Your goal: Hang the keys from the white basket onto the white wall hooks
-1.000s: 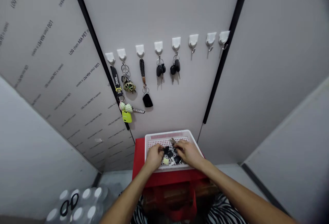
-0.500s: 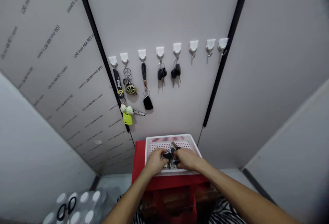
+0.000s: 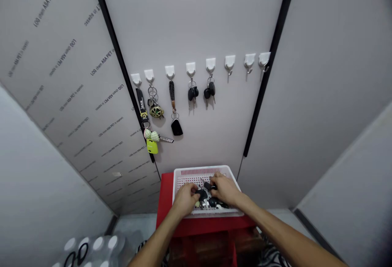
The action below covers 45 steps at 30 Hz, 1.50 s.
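Both hands are inside a white plastic basket point(image 3: 200, 169) with a perforated floor. My left hand point(image 3: 185, 199), at the basket's left side, has thumb and fingers closed around a black-headed key point(image 3: 201, 194). On the right, my right hand point(image 3: 225, 188) pinches another black key point(image 3: 208, 185), its fingers curled down over it. More keys point(image 3: 212, 202) with black heads and metal parts lie in a loose pile between and below the hands. Whether the held keys share a ring cannot be made out.
White hooks point(image 3: 229, 62) run in a row along the wall. Several hold hanging keys, including a yellow-green fob point(image 3: 152, 146) and a black fob point(image 3: 177, 127); three on the right hold nothing. The basket stands on a red surface point(image 3: 165, 193). Capped bottles point(image 3: 98, 243) stand at lower left.
My right hand has shifted slightly up and right within the basket, parting from my left hand, and more of the key pile shows between them. The whole view has tilted a little.
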### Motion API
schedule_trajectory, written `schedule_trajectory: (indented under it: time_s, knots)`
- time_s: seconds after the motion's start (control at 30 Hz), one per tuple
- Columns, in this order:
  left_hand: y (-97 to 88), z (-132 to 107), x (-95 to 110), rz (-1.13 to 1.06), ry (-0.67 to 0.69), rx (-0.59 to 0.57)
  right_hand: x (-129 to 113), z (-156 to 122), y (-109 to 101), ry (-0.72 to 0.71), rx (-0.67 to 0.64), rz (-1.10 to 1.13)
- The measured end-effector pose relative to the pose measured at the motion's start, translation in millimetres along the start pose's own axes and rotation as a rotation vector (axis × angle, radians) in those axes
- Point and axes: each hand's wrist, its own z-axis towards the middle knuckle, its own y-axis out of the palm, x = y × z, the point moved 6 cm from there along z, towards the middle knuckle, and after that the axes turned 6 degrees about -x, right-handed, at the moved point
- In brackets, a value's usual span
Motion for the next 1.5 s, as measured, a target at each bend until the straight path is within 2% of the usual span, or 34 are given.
schedule_trajectory:
  time_s: [0.1,0.2,0.3,0.37,0.43,0.57,0.7,0.77,0.83,0.9,0.93,1.0,1.07,1.13,1.23,1.33,1.4,1.5]
  knots:
    - [-0.5,1,0,-0.095,0.003,0.015,4,1,-9,-0.011,0.054,0.317]
    - [-6.0,6,10,-0.324,0.036,0.026,-7,0,-14,-0.084,-0.027,0.748]
    - [-16.0,8,32,-0.539,0.147,0.006,-23,-3,-19,-0.185,-0.089,1.083]
    - [-19.5,7,43,-0.598,0.183,-0.023,-25,-3,-21,-0.142,-0.061,1.200]
    - [-18.2,5,45,-0.640,0.143,-0.026,-20,-2,-21,-0.049,0.006,1.265]
    - [-5.3,5,37,-0.718,0.056,0.011,-17,-1,-21,0.000,0.083,1.302]
    - [-5.1,9,37,-0.703,0.089,0.021,-20,-1,-24,-0.019,0.082,1.251]
    - [-15.5,10,41,-0.646,0.106,0.028,-14,-1,-30,0.021,0.136,1.184]
    - [-30.3,9,48,-0.530,0.110,0.036,-4,-3,-42,0.081,0.277,1.044]
    - [-46.8,7,61,-0.361,0.146,0.053,-1,-7,-55,0.068,0.403,0.881]
    - [-54.2,6,69,-0.278,0.171,0.061,-5,-8,-59,0.016,0.396,0.819]
    - [-65.5,6,86,-0.154,0.199,0.058,-19,-9,-59,-0.127,0.267,0.770]
    - [-72.5,8,99,-0.113,0.168,0.037,-31,-12,-58,-0.219,0.159,0.802]
    - [-78.7,13,109,-0.111,0.124,0.047,-34,-15,-63,-0.220,0.187,0.886]
    - [-87.7,24,121,-0.114,0.115,0.126,-32,-16,-74,-0.188,0.271,1.040]
    - [-94.1,36,133,-0.160,0.128,0.170,-32,-14,-91,-0.200,0.327,1.113]
    - [-103.1,35,147,-0.229,0.152,0.190,-30,-13,-110,-0.215,0.393,1.100]
    - [-130.8,4,177,-0.437,0.265,0.232,-24,-13,-155,-0.207,0.554,1.038]
